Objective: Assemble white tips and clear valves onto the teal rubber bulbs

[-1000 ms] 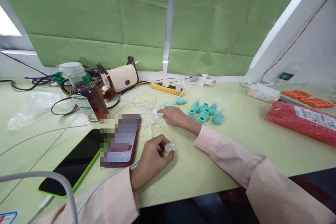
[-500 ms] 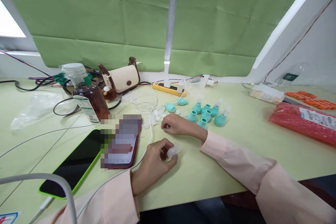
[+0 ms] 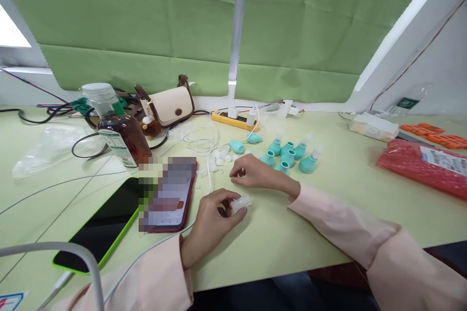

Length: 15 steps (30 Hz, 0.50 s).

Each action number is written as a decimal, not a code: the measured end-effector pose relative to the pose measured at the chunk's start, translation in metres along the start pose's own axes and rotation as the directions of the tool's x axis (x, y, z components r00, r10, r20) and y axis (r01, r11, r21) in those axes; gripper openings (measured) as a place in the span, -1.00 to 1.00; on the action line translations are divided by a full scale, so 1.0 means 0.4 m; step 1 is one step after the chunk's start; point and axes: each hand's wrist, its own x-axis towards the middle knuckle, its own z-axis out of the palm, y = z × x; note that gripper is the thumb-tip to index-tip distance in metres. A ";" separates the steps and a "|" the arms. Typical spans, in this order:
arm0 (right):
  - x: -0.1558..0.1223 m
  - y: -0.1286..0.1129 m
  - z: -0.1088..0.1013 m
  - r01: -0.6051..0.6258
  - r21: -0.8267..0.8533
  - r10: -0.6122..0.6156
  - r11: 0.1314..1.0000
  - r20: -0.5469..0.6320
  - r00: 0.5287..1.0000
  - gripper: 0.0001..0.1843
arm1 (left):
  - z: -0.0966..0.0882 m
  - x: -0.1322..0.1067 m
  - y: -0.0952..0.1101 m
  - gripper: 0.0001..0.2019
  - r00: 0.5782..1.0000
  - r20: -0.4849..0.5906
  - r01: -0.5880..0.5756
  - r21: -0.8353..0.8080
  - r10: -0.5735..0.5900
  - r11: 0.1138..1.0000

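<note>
My left hand (image 3: 211,221) pinches a short clear plastic tube (image 3: 242,202) between thumb and fingers, just above the table. Further off, my right hand (image 3: 251,172) is curled with thumb and fingertips close together. Anything between those fingertips is too small or hidden to make out. Beside it lie small white plastic pieces (image 3: 220,155) in a loose pile. To the right of the pile stand several teal rubber bulbs (image 3: 288,157) with open necks. Some carry a clear tip, such as the bulb (image 3: 308,164) at the right. Two more teal bulbs (image 3: 237,146) lie on their sides.
A red-cased phone (image 3: 171,199) and a green-cased phone (image 3: 98,226) lie at the left, with a white cable (image 3: 153,242) between them and my left arm. Behind are a brown bottle (image 3: 126,138), a cream bag (image 3: 171,107) and a yellow power strip (image 3: 235,120). A red package (image 3: 419,163) sits right.
The clear tube in my left hand has turned from end-on to lying sideways, pointing right. My right hand has shifted slightly to the right, away from the white pieces.
</note>
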 end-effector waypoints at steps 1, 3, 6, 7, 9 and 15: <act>-0.019 -0.010 -0.011 -0.002 0.038 0.002 0.999 -0.024 1.000 -0.85 | 0.000 0.000 0.000 -0.87 1.000 -0.008 0.006 -0.009 -0.007 1.000; -0.063 -0.029 -0.029 0.015 0.174 0.002 0.985 -0.095 0.996 -0.88 | 0.002 0.000 0.002 -0.88 1.000 -0.009 0.018 -0.024 -0.018 1.000; -0.120 -0.051 -0.032 0.092 0.273 -0.052 0.958 -0.150 0.987 -0.88 | 0.005 -0.001 0.006 -0.88 0.999 0.012 0.041 -0.060 -0.040 0.997; -0.134 -0.055 -0.025 0.123 0.264 -0.078 0.957 -0.173 0.982 -0.88 | 0.006 -0.002 0.007 -0.89 0.998 0.024 0.055 -0.077 -0.053 0.995; -0.152 -0.057 -0.005 0.172 0.223 -0.123 0.960 -0.216 0.968 -0.87 | 0.008 -0.002 0.007 -0.91 0.996 0.050 0.080 -0.112 -0.075 0.991; -0.168 -0.046 0.051 0.214 0.094 -0.171 0.972 -0.337 0.926 -0.84 | 0.010 -0.003 -0.002 -0.93 0.996 0.048 0.086 -0.195 -0.078 0.977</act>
